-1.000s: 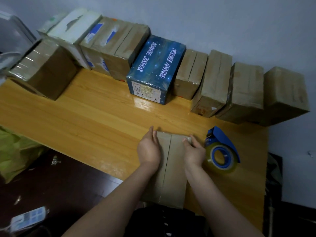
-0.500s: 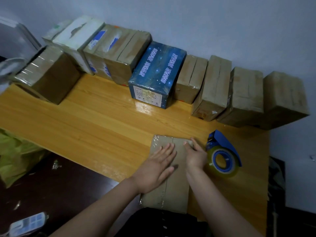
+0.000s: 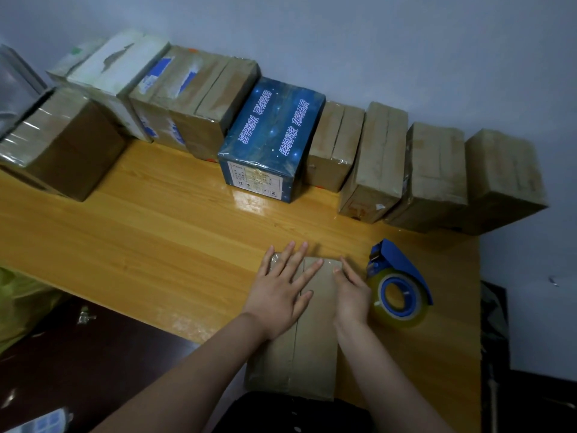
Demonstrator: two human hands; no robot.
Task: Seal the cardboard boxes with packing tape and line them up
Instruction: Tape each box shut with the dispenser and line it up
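Moved: left grip [image 3: 278, 295] has slid along the small box [image 3: 299, 354] toward its far end since half a second ago, and its fingertips now reach just past the far edge; right grip [image 3: 351, 292] has stayed at the same corner.
Left grip: released, palm down, fingers straight and spread, pressing flat on the top of the small box across the centre seam.
Right grip: released, fingers fairly straight along the far right edge of the small box, thumb on top; it presses rather than wraps.
Small box: brown cardboard, flat on the counter [image 3: 156, 239] directly under both grips, its long side running away from the person.
Tape dispenser [image 3: 399, 295]: blue frame with a clear roll, on the counter just right of the right grip; whether they touch cannot be told.
Row of boxes [image 3: 381, 151]: beyond both grips, side by side against the wall [image 3: 374, 42], mostly brown and taped.
Blue box [image 3: 271, 135]: in that row, straight ahead of the left grip.
Lone box [image 3: 62, 145]: brown, shiny with tape, far left of the left grip, in front of the row's left end.
Green bag [image 3: 22, 304]: off the counter, far left of the left grip.
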